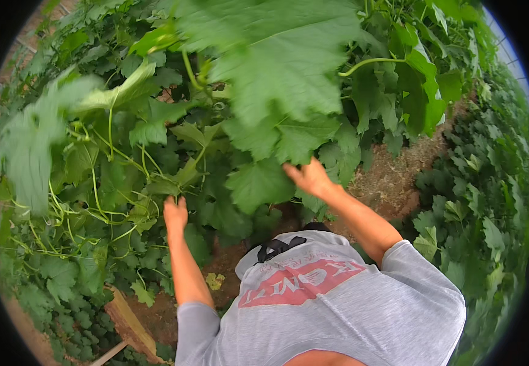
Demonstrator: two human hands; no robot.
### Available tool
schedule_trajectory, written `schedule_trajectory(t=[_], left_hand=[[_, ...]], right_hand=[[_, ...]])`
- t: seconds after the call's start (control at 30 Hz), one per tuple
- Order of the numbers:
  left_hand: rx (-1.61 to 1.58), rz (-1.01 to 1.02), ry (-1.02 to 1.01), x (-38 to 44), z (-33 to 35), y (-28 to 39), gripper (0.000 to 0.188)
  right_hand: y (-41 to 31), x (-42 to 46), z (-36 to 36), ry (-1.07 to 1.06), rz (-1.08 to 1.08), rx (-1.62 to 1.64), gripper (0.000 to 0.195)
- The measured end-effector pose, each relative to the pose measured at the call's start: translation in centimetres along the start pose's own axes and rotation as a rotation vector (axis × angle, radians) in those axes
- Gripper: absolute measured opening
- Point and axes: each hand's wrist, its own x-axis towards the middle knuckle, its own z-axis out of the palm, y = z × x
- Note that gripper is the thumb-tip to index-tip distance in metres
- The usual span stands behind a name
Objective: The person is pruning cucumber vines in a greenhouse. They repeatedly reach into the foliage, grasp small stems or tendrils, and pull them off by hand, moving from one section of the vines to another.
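Dense climbing vines with broad lobed green leaves rise before me. My left hand (175, 212) reaches into them left of centre, its fingertips at a thin stem below a small leaf (189, 174). Curling pale tendrils (100, 210) hang to its left. Further right and higher, my right hand (309, 177) touches the lower edge of the foliage, beside a broad leaf (262, 183); some of its fingers are behind leaves. Whether either hand grips a stem or leaf cannot be made out. A very large leaf (283, 59), blurred, hangs close at the top centre.
Bare brown soil (388, 178) shows between the vines and another leafy row (465, 219) on the right. At the lower left a wooden board (132, 325) lies among leaves, with a thin pale pole (109, 354) near it. A yellowed leaf (215, 281) is on the ground.
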Motion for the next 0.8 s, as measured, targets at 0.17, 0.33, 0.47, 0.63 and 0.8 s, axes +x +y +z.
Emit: schedule_trajectory(t=[0.17,0.33,0.47,0.63,0.8], left_hand=[[-0.203,0.246,-0.239,-13.6,-1.3,18.9,0.02],[-0.263,0.227,-0.586,-13.1,6.6,30.4,0.025],[0.109,0.399,-0.145,-8.9,13.1,28.7,0.029],[-0.148,0.428,-0.096,-4.7,16.4,24.2,0.032],[0.176,0.828,0.278,-4.5,15.4,29.4,0.021]], right_hand=[[-0.9,-2.9,0.6,-0.319,-0.225,0.03,0.042],[3.3,-3.0,-1.0,-0.491,-0.348,0.127,0.034],[7.6,-0.9,-2.8,-0.282,-0.33,0.168,0.02],[4.3,2.4,-7.4,-0.166,-0.142,0.32,0.021],[5.9,3.8,-3.6,0.0,-0.23,0.092,0.017]])
